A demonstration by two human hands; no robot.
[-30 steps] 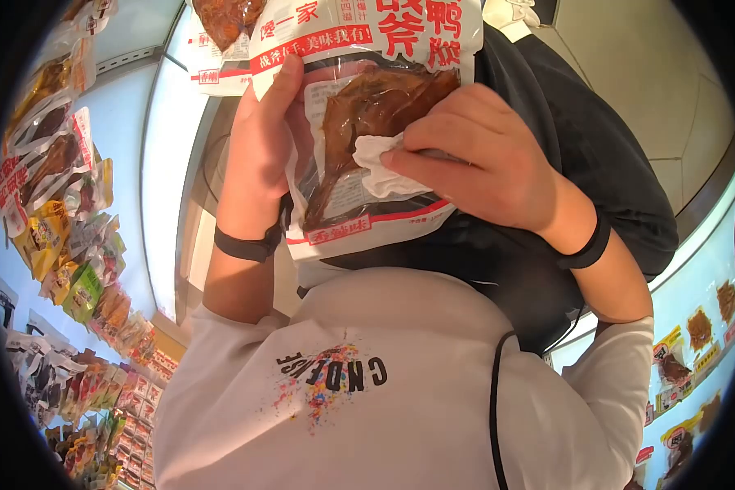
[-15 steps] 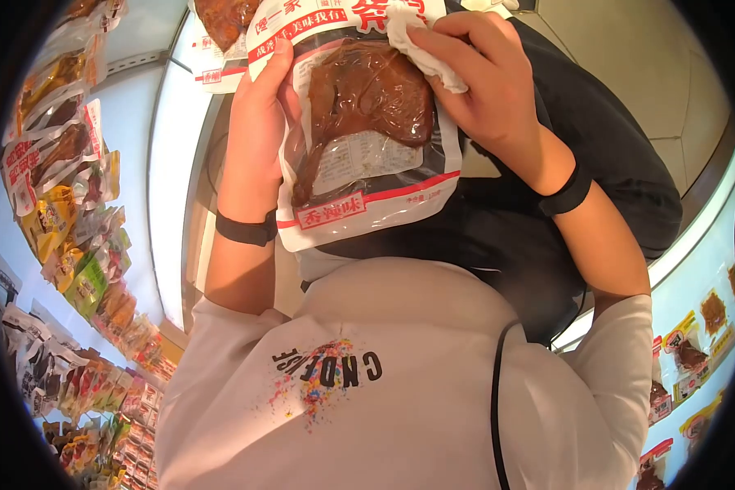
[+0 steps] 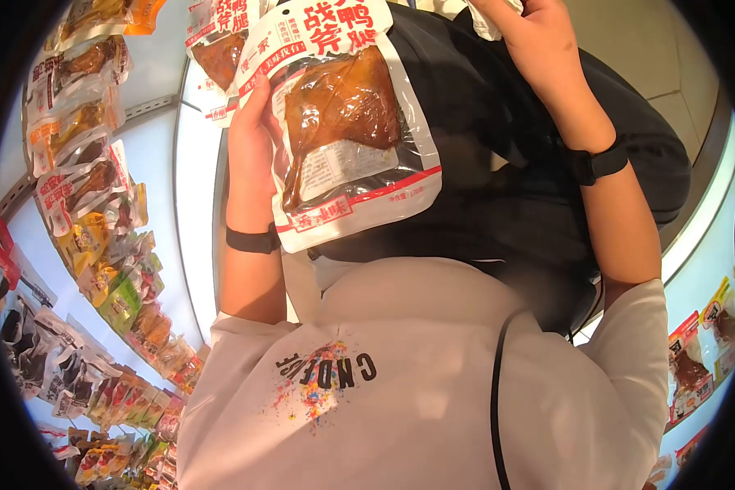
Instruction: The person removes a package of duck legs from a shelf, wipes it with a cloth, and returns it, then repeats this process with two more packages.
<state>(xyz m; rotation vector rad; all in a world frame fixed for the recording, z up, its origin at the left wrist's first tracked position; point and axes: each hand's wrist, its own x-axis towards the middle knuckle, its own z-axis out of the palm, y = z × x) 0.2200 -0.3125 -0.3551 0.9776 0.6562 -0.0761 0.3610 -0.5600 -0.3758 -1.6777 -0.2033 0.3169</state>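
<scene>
A clear-fronted package of brown meat (image 3: 343, 122), with white and red printing, is held up in front of the body. My left hand (image 3: 251, 122) grips its left edge, its thumb on the front. At the top right, apart from the package, my right hand (image 3: 535, 37) has its fingers closed round a crumpled white cloth or tissue (image 3: 486, 18), partly cut off by the frame edge. Another similar package (image 3: 220, 61) is behind the held one, near my left hand.
Rows of hanging snack packages (image 3: 86, 245) line the lit shelving at left. More packages (image 3: 694, 367) hang at right. Dark-trousered legs (image 3: 498, 196) lie beneath the hands, over a tiled floor (image 3: 641, 49).
My right hand has moved off the package's front, up and to the right, with the white cloth. The package has shifted slightly left, and its upper printing now shows.
</scene>
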